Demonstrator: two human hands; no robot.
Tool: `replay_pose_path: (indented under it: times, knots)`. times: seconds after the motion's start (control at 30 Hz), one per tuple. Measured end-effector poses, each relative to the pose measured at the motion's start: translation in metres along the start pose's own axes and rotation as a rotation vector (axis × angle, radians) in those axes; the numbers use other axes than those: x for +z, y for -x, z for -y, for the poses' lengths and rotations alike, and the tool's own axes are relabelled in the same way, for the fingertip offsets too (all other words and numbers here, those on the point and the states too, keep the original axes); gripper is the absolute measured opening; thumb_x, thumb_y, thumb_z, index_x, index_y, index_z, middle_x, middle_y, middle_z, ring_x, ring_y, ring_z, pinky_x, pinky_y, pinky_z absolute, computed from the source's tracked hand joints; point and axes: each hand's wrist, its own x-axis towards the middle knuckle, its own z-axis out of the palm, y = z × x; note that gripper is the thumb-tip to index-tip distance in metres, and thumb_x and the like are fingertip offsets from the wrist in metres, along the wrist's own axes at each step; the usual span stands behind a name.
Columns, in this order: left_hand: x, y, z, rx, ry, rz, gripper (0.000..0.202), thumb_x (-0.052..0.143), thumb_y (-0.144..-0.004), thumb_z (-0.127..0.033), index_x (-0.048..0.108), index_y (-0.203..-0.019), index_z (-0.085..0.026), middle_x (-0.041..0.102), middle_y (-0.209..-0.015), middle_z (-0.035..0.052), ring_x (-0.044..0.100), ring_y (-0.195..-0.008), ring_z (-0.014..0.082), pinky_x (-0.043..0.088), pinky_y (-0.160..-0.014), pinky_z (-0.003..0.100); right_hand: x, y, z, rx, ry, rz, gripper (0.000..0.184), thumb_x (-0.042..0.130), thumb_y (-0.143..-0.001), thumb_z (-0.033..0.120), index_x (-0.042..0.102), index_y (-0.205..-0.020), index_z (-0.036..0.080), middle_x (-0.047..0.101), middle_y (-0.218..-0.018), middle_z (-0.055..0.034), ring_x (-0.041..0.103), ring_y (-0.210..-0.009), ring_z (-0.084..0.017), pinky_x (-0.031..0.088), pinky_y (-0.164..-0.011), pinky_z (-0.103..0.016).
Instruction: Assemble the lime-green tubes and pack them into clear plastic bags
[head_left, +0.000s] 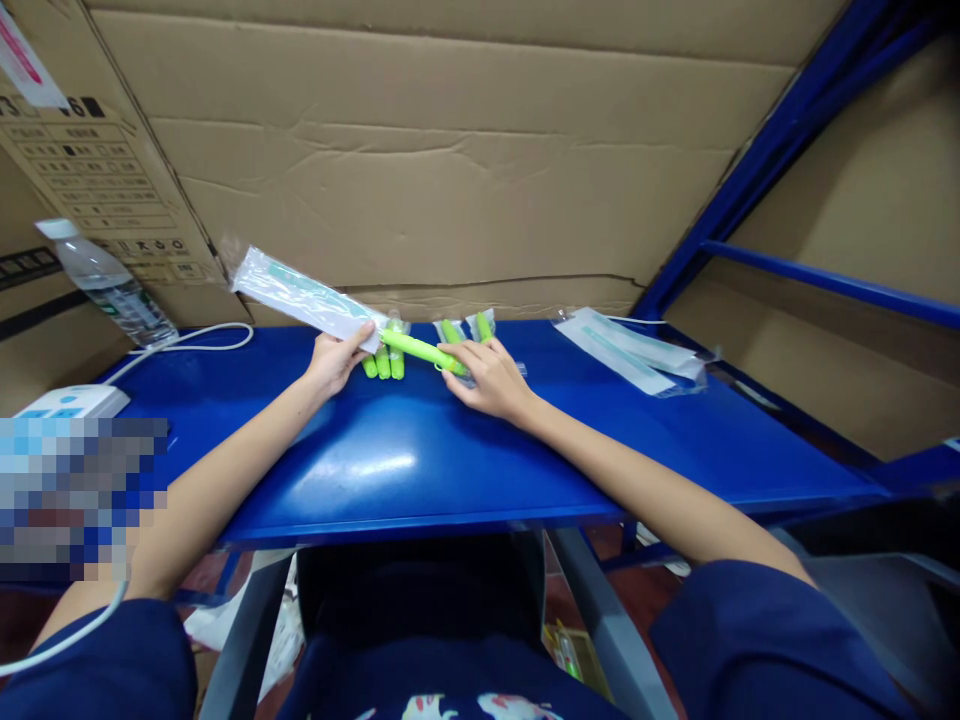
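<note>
My left hand [337,362] is closed on the lower end of a long clear plastic sleeve [300,295] with a white and teal card inside. The sleeve slants up to the left. A slim lime-green stick [416,347] with a small loop runs from the sleeve's lower end to my right hand [487,378], whose fingers close around its right end. I cannot tell whether the stick's left tip is inside the sleeve. Several more lime-green sticks [397,364] lie on the table behind and below. Two green ends in clear wrap [482,325] show beyond my right hand.
Flat white and teal sleeves [622,350] lie on the blue table [420,470] at the right. To the left are a water bottle [112,285], a white power strip [71,402] and a white cable [217,328]. Cardboard [450,200] stands behind; a blue frame [750,165] rises on the right.
</note>
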Motion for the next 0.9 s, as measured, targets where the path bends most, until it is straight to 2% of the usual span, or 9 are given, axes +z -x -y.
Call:
replay_pose_path:
  times: [0.13,0.27,0.4,0.53,0.67,0.73,0.9]
  knots:
    - [-0.001,0.001,0.004,-0.012,-0.023,0.026,0.04,0.093,-0.061,-0.022,0.07,-0.091,-0.009,0.076,-0.089,0.0083,0.073,-0.075,0.0163,0.064,-0.072,0.027,0.001,0.001,0.001,-0.011,-0.011,-0.017,0.037,0.052,-0.096,0.03,0.061,-0.128,0.014,0.072,-0.115,-0.015,0.068,-0.1,-0.028,0.04,-0.082,-0.039]
    - [0.007,0.011,0.004,-0.073,-0.034,0.09,0.044,0.094,-0.06,-0.022,0.07,-0.095,-0.009,0.076,-0.095,0.01,0.074,-0.082,0.019,0.064,-0.076,0.031,0.003,0.001,0.001,-0.004,-0.034,-0.015,0.038,0.052,-0.097,0.03,0.058,-0.131,0.015,0.071,-0.118,-0.0157,0.067,-0.104,-0.03,0.044,-0.085,-0.042]
    - [0.02,0.03,0.01,-0.121,-0.07,0.168,0.052,0.096,-0.055,-0.026,0.071,-0.097,-0.008,0.077,-0.097,0.0108,0.074,-0.082,0.02,0.065,-0.076,0.032,0.009,0.001,-0.001,-0.031,-0.126,-0.049,0.049,0.055,-0.097,0.031,0.046,-0.142,0.015,0.061,-0.133,-0.0201,0.058,-0.125,-0.033,0.049,-0.097,-0.048]
    - [0.028,0.037,0.014,-0.094,-0.039,0.126,0.05,0.095,-0.055,-0.025,0.071,-0.095,-0.008,0.077,-0.098,0.0103,0.074,-0.083,0.0195,0.064,-0.077,0.03,0.014,0.001,-0.006,-0.023,-0.191,-0.054,0.061,0.061,-0.095,0.035,0.037,-0.147,0.015,0.05,-0.141,-0.0223,0.049,-0.135,-0.033,0.047,-0.107,-0.051]
    - [0.022,0.025,0.009,-0.048,0.01,0.044,0.043,0.092,-0.059,-0.02,0.069,-0.093,-0.009,0.077,-0.094,0.0091,0.074,-0.08,0.0182,0.064,-0.075,0.028,0.013,0.001,-0.012,0.024,-0.163,-0.003,0.066,0.067,-0.092,0.043,0.039,-0.146,0.016,0.055,-0.137,-0.0216,0.055,-0.13,-0.035,0.05,-0.102,-0.053]
    - [0.015,0.016,0.005,-0.04,0.055,-0.001,0.038,0.09,-0.062,-0.016,0.068,-0.093,-0.009,0.077,-0.091,0.0078,0.074,-0.078,0.0169,0.064,-0.073,0.027,0.011,0.0,-0.016,0.057,-0.113,0.005,0.061,0.068,-0.091,0.041,0.044,-0.141,0.015,0.06,-0.131,-0.0213,0.059,-0.123,-0.036,0.051,-0.099,-0.053]
    - [0.005,0.004,0.002,-0.064,0.119,-0.063,0.024,0.083,-0.072,-0.011,0.067,-0.089,-0.009,0.077,-0.091,0.0088,0.075,-0.083,0.0173,0.064,-0.076,0.026,0.008,0.0,-0.024,0.067,-0.086,0.018,0.032,0.058,-0.096,0.024,0.057,-0.127,0.014,0.069,-0.113,-0.0165,0.066,-0.108,-0.032,0.052,-0.092,-0.048]
